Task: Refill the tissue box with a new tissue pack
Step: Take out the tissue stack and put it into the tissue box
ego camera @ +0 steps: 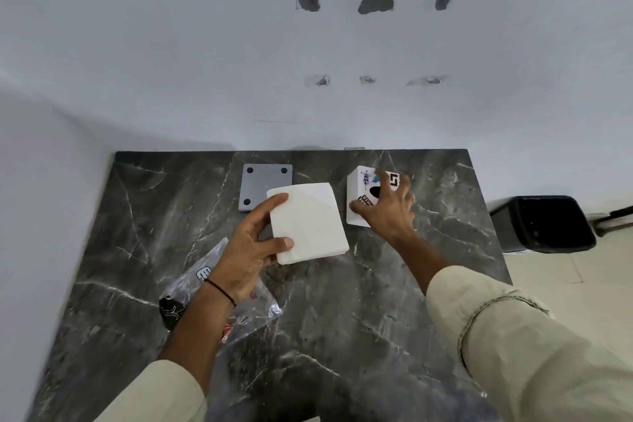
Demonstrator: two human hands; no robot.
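Note:
My left hand (251, 247) holds a white stack of tissues (308, 223) by its left edge, lifted a little above the dark marble table (342, 301). To its right stands the white tissue box (359, 195), printed with black and coloured marks and showing a dark oval opening. My right hand (387, 209) grips this box from the near right side, fingers spread over its top. A grey square plate with dark round feet (262, 181), the box's base, lies flat behind the tissue stack, partly hidden by it.
An empty clear plastic wrapper (239, 312) with printed marks lies on the table under my left wrist. A black bin (544, 223) stands on the tiled floor to the right of the table. A white wall with patched holes rises behind.

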